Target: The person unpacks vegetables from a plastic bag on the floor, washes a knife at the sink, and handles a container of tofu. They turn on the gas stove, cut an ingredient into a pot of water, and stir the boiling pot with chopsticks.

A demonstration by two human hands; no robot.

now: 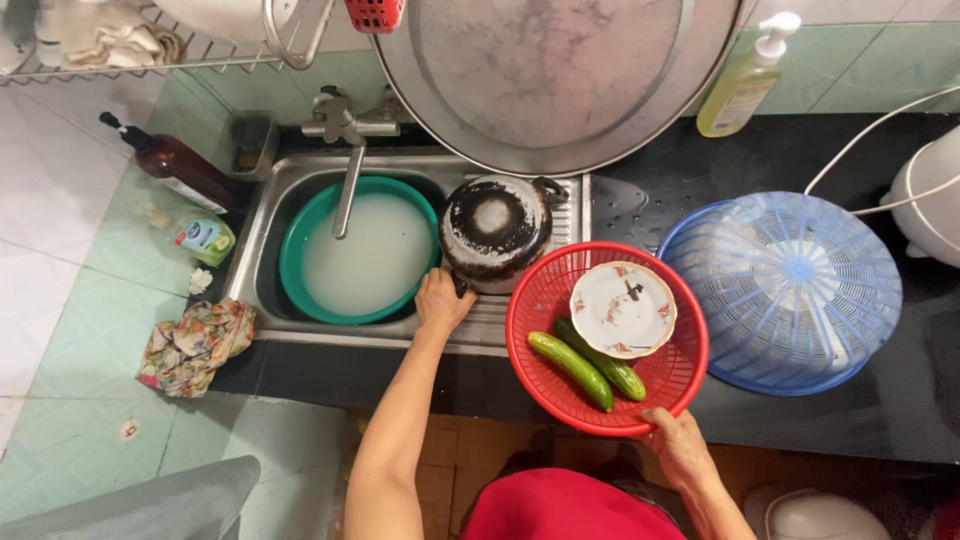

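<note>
- The dark stone worktop runs across the right side under you; its right end is cut off by the frame edge.
- A big round metal tray leans at the top, its upper part out of view, and it hides the wall behind.
- The blue plastic mesh dome cover sits upside-down-bowl fashion on the worktop, just right of the basket; you cannot make out what lies under it.
- The stainless steel sink holds a green round plastic basin of cloudy water; the tap hangs over it.
- The red round plastic basket rests at the worktop's front edge, between your two hands. Inside lie a white floral plate and two green cucumbers, side by side below the plate.
- The blackened, scorched metal pot stands on the sink's drainboard, touching the basket's upper left rim.
- Your right hand is curled onto the basket's near rim, fingers closed over the edge.
- Your left hand is at the pot's near side, apparently wrapped around its handle; the handle itself is hidden, so the grip is hard to confirm.
</note>
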